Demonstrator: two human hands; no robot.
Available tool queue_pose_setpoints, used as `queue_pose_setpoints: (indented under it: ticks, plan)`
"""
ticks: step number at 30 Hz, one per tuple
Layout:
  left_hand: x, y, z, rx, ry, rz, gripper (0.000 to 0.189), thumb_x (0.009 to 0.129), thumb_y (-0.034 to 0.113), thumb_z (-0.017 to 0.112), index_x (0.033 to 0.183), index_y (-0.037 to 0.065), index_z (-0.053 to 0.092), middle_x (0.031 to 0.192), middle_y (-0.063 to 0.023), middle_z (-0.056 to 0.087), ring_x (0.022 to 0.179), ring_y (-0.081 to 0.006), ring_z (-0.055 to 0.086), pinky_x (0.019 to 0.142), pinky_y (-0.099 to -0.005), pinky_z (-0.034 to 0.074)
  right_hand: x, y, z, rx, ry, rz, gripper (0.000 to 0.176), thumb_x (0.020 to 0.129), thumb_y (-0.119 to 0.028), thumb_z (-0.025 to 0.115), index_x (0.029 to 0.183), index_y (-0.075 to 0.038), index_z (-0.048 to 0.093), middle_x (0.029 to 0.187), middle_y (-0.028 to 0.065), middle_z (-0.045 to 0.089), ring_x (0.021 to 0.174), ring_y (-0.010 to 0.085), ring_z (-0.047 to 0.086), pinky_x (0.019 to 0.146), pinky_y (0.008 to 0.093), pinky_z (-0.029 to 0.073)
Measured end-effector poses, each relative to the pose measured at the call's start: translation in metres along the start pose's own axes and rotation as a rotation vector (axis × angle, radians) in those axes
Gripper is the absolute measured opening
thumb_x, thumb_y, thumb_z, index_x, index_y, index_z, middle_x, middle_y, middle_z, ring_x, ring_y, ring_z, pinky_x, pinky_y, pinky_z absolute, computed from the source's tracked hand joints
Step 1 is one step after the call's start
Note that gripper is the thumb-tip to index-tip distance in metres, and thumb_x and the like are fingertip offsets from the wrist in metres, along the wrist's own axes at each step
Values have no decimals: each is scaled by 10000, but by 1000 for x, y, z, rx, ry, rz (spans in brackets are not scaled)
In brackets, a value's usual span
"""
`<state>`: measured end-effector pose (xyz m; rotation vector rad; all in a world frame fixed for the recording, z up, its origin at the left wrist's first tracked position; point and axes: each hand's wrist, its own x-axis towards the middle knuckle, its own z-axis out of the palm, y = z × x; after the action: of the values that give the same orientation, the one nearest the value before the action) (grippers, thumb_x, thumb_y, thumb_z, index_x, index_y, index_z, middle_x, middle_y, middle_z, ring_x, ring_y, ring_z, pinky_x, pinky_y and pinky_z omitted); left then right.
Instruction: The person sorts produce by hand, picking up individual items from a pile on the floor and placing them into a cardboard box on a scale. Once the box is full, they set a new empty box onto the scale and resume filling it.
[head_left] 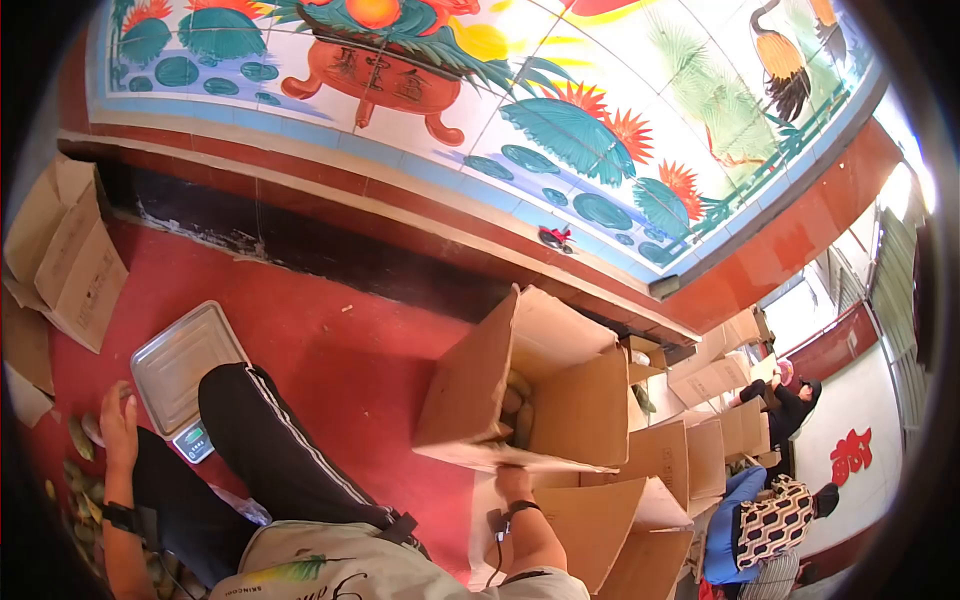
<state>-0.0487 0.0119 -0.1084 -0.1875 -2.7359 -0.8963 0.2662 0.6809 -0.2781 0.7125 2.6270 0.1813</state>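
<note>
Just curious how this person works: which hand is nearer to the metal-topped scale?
Left. The left hand is close beside the scale, near its left edge. The right hand is farther off, at the near edge of the open cardboard box.

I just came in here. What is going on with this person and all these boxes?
The right hand holds the edge of an open box with some produce inside. The left hand is open beside a scale, near loose produce on the floor. Farther right, other people are near more boxes.
</note>
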Motion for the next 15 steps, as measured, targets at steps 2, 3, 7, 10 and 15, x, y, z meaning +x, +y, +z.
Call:
queue_pose_setpoints:
  ticks: [2, 3, 7, 10, 15]
  plan:
    - [1, -3, 2, 9, 23, 23, 274, 895, 136, 484, 1125, -11, 512, 1018, -189, 576, 937, -309, 573, 841, -367, 435, -13, 19, -21, -6, -162, 168, 274, 817, -174, 485, 1035, -87, 628, 1056, 150, 630, 964, 295, 617, 809, 406, 496]
    - [2, -1, 3, 3, 21, 29, 274, 895, 136, 484, 1125, -11, 512, 1018, -189, 576, 937, -309, 573, 841, -367, 435, -13, 26, -4, -5, -161, 177, 274, 817, -174, 485, 1035, -87, 628, 1056, 150, 630, 964, 295, 617, 809, 406, 496]
    - [3, 5, 5, -9, 31, 26, 281, 890, 126, 496, 1130, -19, 509, 1026, -186, 575, 950, -314, 568, 844, -375, 430, -6, 14, 13, 217, -194, 194, 422, 794, -285, 509, 1167, -97, 569, 1186, 154, 572, 1118, 304, 533, 896, 410, 453]
    - [2, 5, 7, -6, 39, 27, 287, 891, 137, 499, 1131, -21, 508, 1030, -186, 576, 951, -318, 568, 845, -378, 429, -11, -49, 3, 332, -345, -40, 421, 815, -392, 513, 1119, -116, 606, 1155, 116, 595, 1052, 282, 565, 889, 392, 443]
    - [-1, 0, 2, 8, 45, 23, 301, 892, 148, 504, 1136, -26, 507, 1040, -191, 576, 946, -319, 570, 849, -381, 427, -9, -133, -19, 451, -100, -317, 319, 826, -308, 535, 1058, -108, 625, 1068, 122, 623, 1016, 289, 575, 860, 387, 463]
